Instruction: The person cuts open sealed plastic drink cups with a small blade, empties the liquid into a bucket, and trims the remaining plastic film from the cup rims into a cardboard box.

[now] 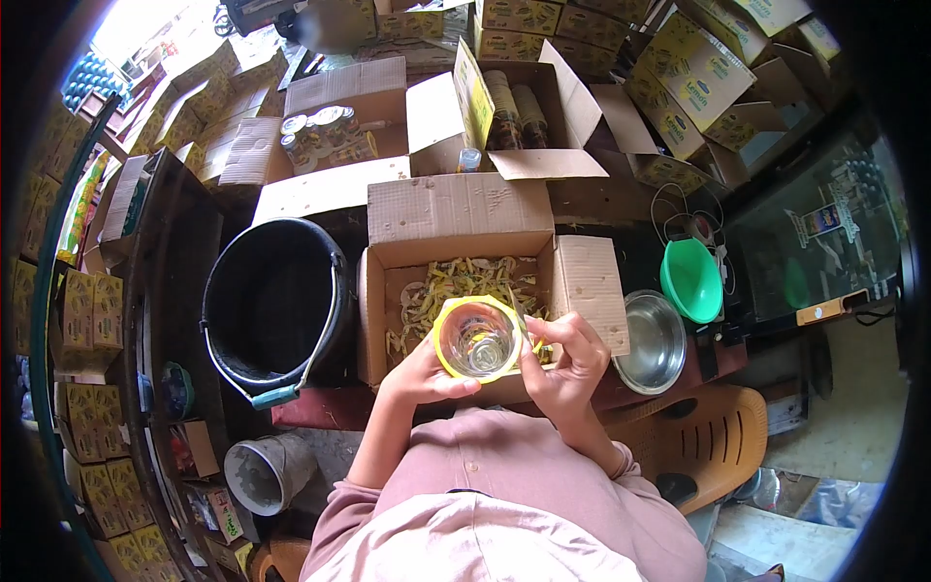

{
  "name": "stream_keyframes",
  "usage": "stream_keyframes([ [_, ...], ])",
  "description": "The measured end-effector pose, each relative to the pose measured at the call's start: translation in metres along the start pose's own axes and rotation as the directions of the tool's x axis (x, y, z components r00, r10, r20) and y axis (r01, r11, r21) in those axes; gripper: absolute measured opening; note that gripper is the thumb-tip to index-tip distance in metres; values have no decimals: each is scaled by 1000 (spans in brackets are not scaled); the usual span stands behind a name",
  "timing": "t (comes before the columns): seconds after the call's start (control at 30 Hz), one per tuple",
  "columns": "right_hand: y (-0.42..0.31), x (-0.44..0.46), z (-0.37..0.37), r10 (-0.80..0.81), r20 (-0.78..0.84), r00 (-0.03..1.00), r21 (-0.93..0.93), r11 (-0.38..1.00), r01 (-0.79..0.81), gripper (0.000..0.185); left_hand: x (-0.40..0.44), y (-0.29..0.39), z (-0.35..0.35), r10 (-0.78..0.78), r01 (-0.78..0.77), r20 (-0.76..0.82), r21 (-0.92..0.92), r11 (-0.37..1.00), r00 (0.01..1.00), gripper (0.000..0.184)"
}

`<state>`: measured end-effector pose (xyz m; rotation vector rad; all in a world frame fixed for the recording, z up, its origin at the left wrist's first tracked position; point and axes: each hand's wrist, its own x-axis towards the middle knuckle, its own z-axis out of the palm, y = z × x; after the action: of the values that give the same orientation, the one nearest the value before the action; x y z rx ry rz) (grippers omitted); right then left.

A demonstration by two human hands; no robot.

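Note:
A clear plastic cup [482,341] with a yellow rim is held mouth-up before my chest, over the near edge of an open cardboard box [461,210]. My left hand [433,376] is wrapped round its left side and underside. At the cup's right side, my right hand [564,359] is closed, its fingers pinched on a thin blade-like piece [518,303] that stands up beside the rim; its exact kind is unclear. Inside the box lies a heap of curled yellow strips [456,283].
A black bucket [276,306] stands left of the box. On the right are a metal bowl [652,341] and a green bowl [691,281]. Behind, one carton [339,89] holds lidded cups, another [570,102] stacked cups. An orange chair [722,441] and grey pail [267,475] stand nearby.

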<state>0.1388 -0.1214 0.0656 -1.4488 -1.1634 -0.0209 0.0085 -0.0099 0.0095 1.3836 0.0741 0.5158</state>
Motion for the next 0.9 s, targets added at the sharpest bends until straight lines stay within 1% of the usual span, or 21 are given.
stream_keyframes([
  [0.17,-1,1,-2,5,47,999,-24,1000,-4,33,0,1,-1,28,-30,56,26,999,998,78],
  [0.23,1,2,-3,-9,65,998,-22,1000,11,33,0,-1,-1,38,-39,54,14,999,998,78],
  [0.37,6,2,-3,34,52,998,77,996,-38,31,4,0,1,85,-84,22,-37,996,996,79],
  [0.47,4,-2,0,80,1,997,103,991,-79,28,7,1,9,113,-106,-96,82,991,989,78],
  [0.5,5,-5,1,91,-16,996,113,990,-88,27,8,1,9,111,-90,-119,173,981,987,75],
  [0.53,5,-7,1,101,-32,994,122,988,-97,26,9,0,9,121,-97,-126,179,979,985,73],
  [0.7,4,-13,0,66,16,998,71,995,-67,25,7,-1,9,134,-111,-134,167,980,982,66],
  [0.8,4,-11,0,28,6,1000,8,1000,-28,27,7,3,7,127,-105,-87,221,970,988,66],
  [0.9,2,-10,3,-21,-7,1000,-66,998,21,29,5,2,5,64,-37,-118,218,975,991,65],
])
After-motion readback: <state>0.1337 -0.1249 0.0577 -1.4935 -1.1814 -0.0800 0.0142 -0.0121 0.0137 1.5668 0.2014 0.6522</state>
